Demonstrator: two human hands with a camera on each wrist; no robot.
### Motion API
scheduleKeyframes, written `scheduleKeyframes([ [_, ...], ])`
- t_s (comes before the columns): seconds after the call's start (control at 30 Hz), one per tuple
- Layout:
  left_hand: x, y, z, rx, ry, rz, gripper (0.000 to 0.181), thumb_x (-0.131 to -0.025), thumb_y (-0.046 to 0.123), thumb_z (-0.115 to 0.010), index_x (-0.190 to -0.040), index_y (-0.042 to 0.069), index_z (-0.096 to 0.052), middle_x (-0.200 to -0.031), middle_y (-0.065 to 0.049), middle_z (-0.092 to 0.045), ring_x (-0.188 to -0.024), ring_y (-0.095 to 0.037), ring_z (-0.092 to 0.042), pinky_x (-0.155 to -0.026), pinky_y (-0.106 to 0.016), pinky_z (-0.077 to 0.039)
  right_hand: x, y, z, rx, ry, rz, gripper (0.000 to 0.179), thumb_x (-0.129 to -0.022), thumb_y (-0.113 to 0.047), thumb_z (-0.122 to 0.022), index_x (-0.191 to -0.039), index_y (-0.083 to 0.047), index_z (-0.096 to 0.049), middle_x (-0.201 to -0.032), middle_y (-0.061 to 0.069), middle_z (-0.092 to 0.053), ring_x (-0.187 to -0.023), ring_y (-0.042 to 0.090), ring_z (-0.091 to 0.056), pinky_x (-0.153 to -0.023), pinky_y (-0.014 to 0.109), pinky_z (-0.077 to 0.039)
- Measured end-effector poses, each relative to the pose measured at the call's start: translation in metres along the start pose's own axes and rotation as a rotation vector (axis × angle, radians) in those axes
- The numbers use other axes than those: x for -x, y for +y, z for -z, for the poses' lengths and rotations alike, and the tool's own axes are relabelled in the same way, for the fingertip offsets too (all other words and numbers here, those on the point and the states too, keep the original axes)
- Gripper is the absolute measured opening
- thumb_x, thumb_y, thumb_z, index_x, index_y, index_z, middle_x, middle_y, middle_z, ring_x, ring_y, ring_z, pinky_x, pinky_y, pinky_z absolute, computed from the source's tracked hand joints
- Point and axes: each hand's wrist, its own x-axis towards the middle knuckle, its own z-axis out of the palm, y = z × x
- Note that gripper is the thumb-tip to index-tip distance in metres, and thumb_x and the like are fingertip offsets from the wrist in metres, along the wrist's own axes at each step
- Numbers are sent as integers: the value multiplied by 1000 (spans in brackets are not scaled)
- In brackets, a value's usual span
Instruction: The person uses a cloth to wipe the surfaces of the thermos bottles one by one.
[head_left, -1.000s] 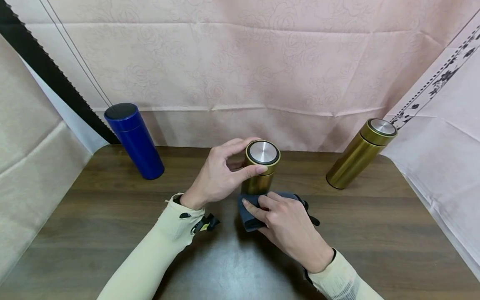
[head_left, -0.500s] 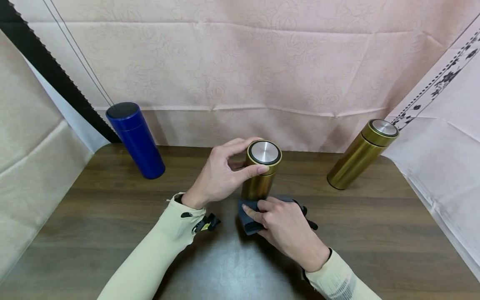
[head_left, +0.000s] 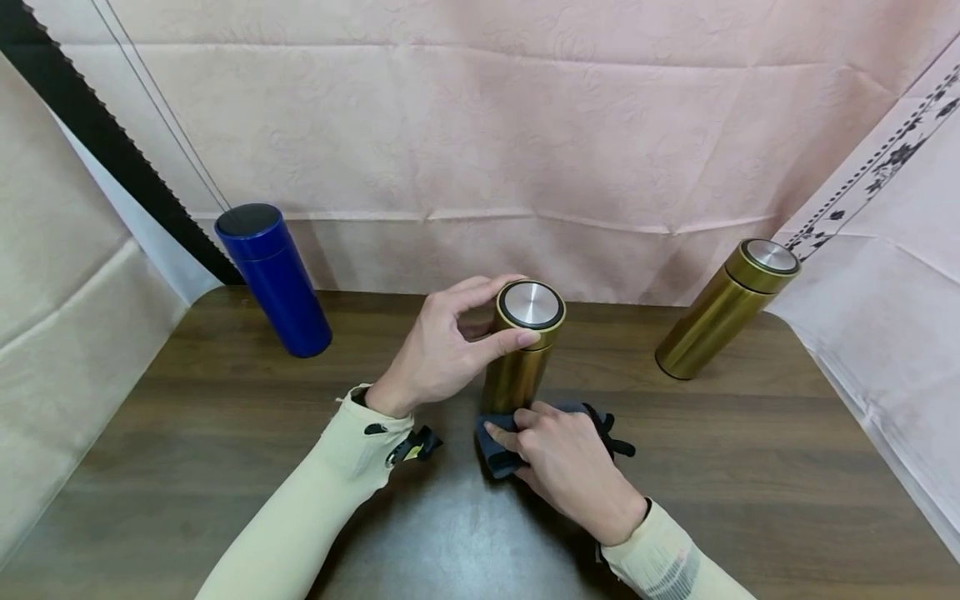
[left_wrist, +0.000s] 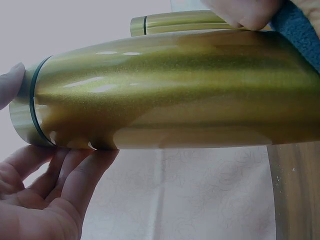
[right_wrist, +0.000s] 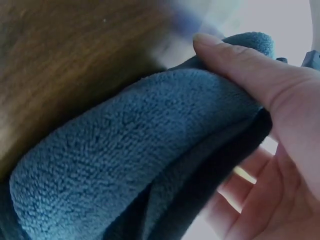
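A gold thermos bottle (head_left: 516, 377) with a brushed silver disc on its lid stands at the middle of the table. My left hand (head_left: 444, 346) grips it near the lid, thumb on the near side and fingers round the back. In the left wrist view the bottle's glossy body (left_wrist: 170, 95) spans the frame. Low on the near side, my right hand (head_left: 573, 467) holds a folded blue-grey towel (head_left: 498, 450) against the bottle's lower part. Its plush folds (right_wrist: 110, 145) fill much of the right wrist view, with the thumb lying over the top.
A blue thermos bottle (head_left: 279, 287) with a black lid stands at the back left. At the back right is a second gold thermos bottle (head_left: 723, 312). Pale patterned cloth (head_left: 480, 150) hangs behind the wooden table (head_left: 187, 483) and along its sides.
My right hand and the towel have slid down the bottle, towards me, so more of the gold body shows above them. The left hand keeps its grip near the lid.
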Motion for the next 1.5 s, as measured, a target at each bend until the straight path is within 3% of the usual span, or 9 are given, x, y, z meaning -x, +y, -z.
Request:
scheduleKeyframes([
  [0.23,-1,1,-2,-1,2,8,47,-89,22,-81,-134,25,-67,-121,7,-70,-117,-5,-63,-97,-32,-60,1,-3,-2,44,-15,13,64,-66,-31,-96,-126,-32,-74,-92,-6,-71,-83,16,-63,-51,30,-53],
  [0.5,-1,0,0,0,2,17,47,-89,24,-81,-135,26,-67,-122,8,-70,-117,-5,-63,-97,-28,-59,-1,-6,-3,78,-46,34,58,-70,-29,-94,-124,-29,-75,-94,-4,-72,-80,17,-63,-50,27,-53],
  [0.87,1,-3,0,6,-2,18,47,-89,24,-81,-134,26,-67,-120,7,-70,-116,-7,-64,-98,-35,-60,-3,-8,7,55,-51,57,51,-70,-25,-92,-118,-30,-77,-94,-6,-70,-82,18,-64,-51,32,-54],
  [1.0,1,-1,0,-1,3,17,47,-89,24,-82,-134,25,-67,-119,7,-70,-116,-7,-64,-97,-34,-60,-3,-11,22,53,44,44,54,-66,-24,-95,-117,-25,-77,-94,-5,-67,-83,17,-59,-59,29,-54],
  [1.13,1,0,0,3,2,15,48,-88,24,-82,-134,25,-67,-120,7,-69,-115,-7,-64,-97,-39,-60,-5,-17,38,39,203,12,61,-62,-18,-97,-119,-17,-76,-90,-1,-62,-81,18,-53,-62,27,-48],
  [1.23,1,0,0,9,-2,12,49,-88,23,-83,-134,24,-67,-121,7,-69,-115,-6,-64,-98,-42,-60,-8,-23,43,53,349,-13,50,-72,-12,-90,-121,-12,-75,-85,2,-60,-79,21,-52,-62,30,-46],
  [1.33,1,0,0,3,1,7,48,-88,23,-83,-134,24,-68,-121,7,-70,-114,-6,-65,-97,-42,-60,-12,-29,43,84,475,-23,33,-90,-4,-70,-123,-8,-74,-81,4,-58,-76,23,-51,-64,34,-47],
  [1.43,0,0,0,1,3,0,48,-88,23,-83,-133,24,-68,-120,8,-70,-114,-5,-65,-96,-41,-61,-14,-33,42,102,579,-22,31,-100,-1,-53,-125,-5,-72,-78,5,-54,-72,24,-48,-64,36,-46],
  [1.5,0,0,0,-1,5,-3,47,-88,23,-83,-132,24,-68,-120,8,-70,-114,-5,-65,-95,-39,-61,-16,-34,41,109,645,-24,32,-103,0,-49,-125,-4,-72,-77,5,-53,-70,24,-47,-65,36,-46],
])
